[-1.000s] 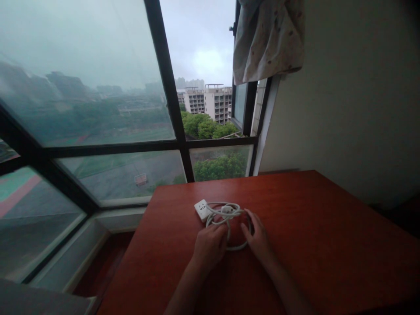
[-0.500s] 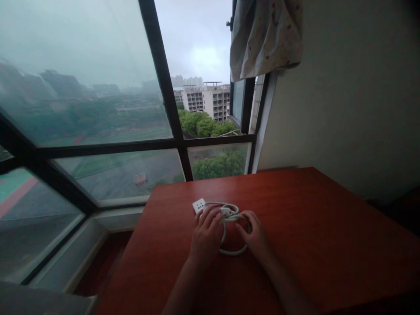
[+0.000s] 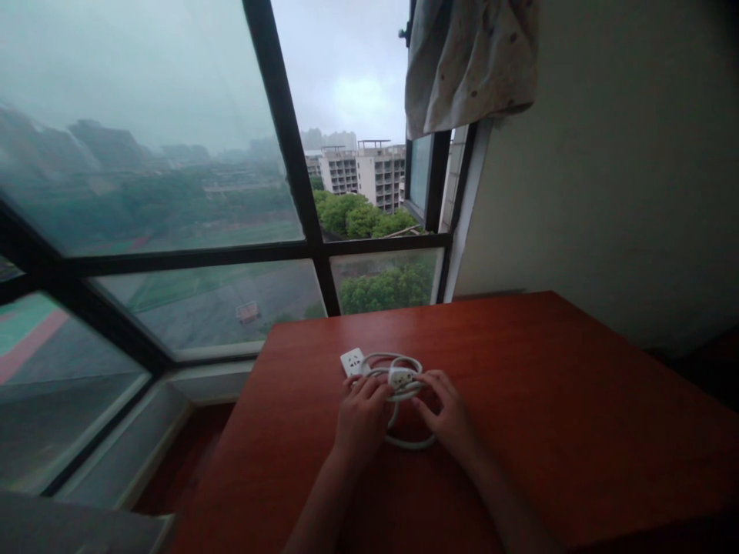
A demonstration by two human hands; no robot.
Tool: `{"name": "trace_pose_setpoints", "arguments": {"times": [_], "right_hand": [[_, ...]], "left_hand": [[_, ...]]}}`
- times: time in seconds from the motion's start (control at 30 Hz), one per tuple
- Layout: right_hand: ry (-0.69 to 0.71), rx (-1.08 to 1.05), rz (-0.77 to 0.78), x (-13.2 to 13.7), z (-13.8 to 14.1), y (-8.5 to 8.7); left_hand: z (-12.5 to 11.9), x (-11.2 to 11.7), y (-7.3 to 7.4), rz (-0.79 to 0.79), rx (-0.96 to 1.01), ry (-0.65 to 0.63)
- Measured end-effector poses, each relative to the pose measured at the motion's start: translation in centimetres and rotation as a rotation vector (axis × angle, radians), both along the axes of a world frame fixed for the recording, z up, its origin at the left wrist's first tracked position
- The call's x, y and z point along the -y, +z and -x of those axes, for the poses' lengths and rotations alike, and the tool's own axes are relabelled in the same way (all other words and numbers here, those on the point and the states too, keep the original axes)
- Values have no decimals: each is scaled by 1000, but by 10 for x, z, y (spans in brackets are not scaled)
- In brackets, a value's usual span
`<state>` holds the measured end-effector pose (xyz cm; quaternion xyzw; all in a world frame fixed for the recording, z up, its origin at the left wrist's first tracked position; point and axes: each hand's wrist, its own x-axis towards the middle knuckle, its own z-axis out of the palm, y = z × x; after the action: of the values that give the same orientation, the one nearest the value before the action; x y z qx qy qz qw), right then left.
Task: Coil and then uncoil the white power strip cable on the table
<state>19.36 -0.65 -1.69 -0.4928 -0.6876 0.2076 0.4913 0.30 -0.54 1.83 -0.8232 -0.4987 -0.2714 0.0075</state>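
A white extension cord (image 3: pixel 411 445) lies in loose loops on the red-brown table, with one loop reaching toward me. Its socket block (image 3: pixel 352 360) shows at the upper left of the coil, partly behind my fingers. The white plug (image 3: pixel 400 376) sits among the loops between my two hands. My left hand (image 3: pixel 362 415) is closed on the cord at the coil's left side, near the socket block. On the opposite side my right hand (image 3: pixel 446 409) pinches the cord just right of the plug. The fingertips of both hands are partly hidden.
The wooden table (image 3: pixel 519 400) spreads widely to the right, its left edge near the window frame (image 3: pixel 315 251). A spotted curtain (image 3: pixel 470 69) hangs above the far end. A plain wall (image 3: pixel 589 169) stands at the right.
My right hand has brought its part of the cord left and toward me, against the plug. My left fingers have drawn back a little and closed on the cord.
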Motion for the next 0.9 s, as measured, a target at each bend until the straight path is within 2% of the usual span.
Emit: {"name": "trace_pose_setpoints", "arguments": {"times": [0.2, 0.33, 0.63, 0.77, 0.9], "right_hand": [[17, -42, 88, -5, -3, -1], [23, 6, 84, -18, -9, 9], [395, 88, 232, -54, -14, 47], [365, -198, 306, -65, -20, 51], [221, -608, 335, -75, -35, 34]], "left_hand": [[0, -1, -1, 35, 1, -50], [0, -3, -3, 25, 24, -62], [0, -3, 0, 15, 17, -97], [1, -3, 1, 54, 31, -110], [1, -3, 0, 68, 37, -119]]}}
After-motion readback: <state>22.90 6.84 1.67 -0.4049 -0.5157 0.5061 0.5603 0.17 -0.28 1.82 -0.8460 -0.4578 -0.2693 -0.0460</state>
